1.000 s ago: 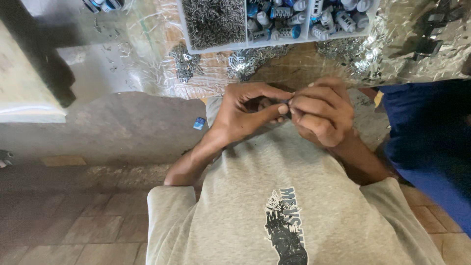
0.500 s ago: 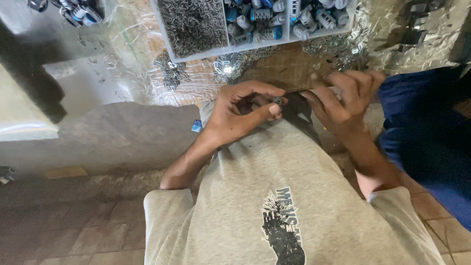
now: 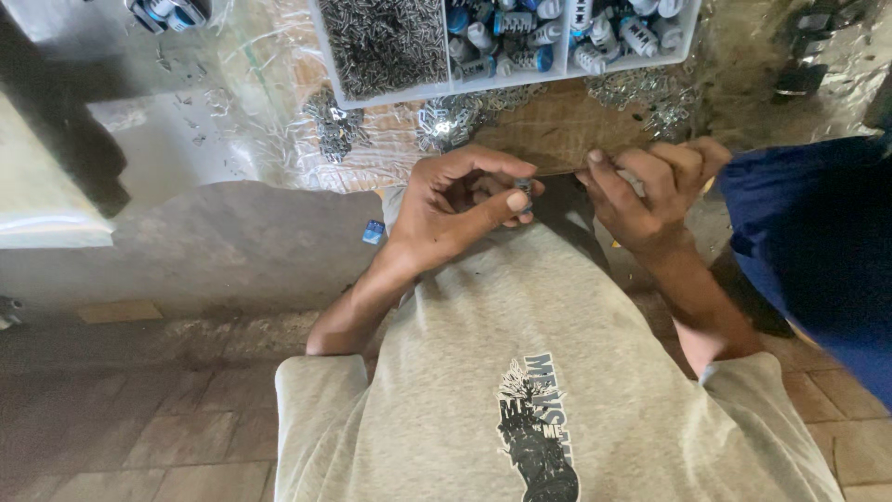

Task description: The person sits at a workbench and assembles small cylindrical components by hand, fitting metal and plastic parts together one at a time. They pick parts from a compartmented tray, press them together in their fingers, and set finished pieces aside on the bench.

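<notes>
Head view, looking straight down my own chest. Much is cut off. The white compartment tray (image 3: pixel 506 84) runs off the top edge; I see one section of small grey metal pins (image 3: pixel 386 37) and one of blue-and-white capped parts (image 3: pixel 557 33), neither in full. A second cluster of the same capped parts (image 3: pixel 167 11) is clipped at the top left. The clear plastic sheet (image 3: pixel 269 102) glares and hides the surface beneath. At the right a person's dark blue sleeve (image 3: pixel 818 242) covers that side of the bench, and nothing behind it shows. Dark objects at the far right corner (image 3: pixel 808 56) are too blurred to identify.

Left hand (image 3: pixel 455 209): fingers curled inward, thumb pressed against the fingertips, pinching a small grey metal piece (image 3: pixel 523 186) at the tip. The piece is mostly hidden by the thumb; it is possibly one of the loose clips, but I cannot confirm. It sits just near of the wooden board (image 3: pixel 557 130), between the two hands.

Right hand (image 3: pixel 646 191): fingers bent and held close together, resting at the near edge of the board. A pale sliver shows between the fingers, so something is gripped; what it is I cannot tell.

Loose metal clips (image 3: pixel 446 121) lie in heaps just near of the tray. A small blue part (image 3: pixel 373 231) lies alone left of the left wrist.
</notes>
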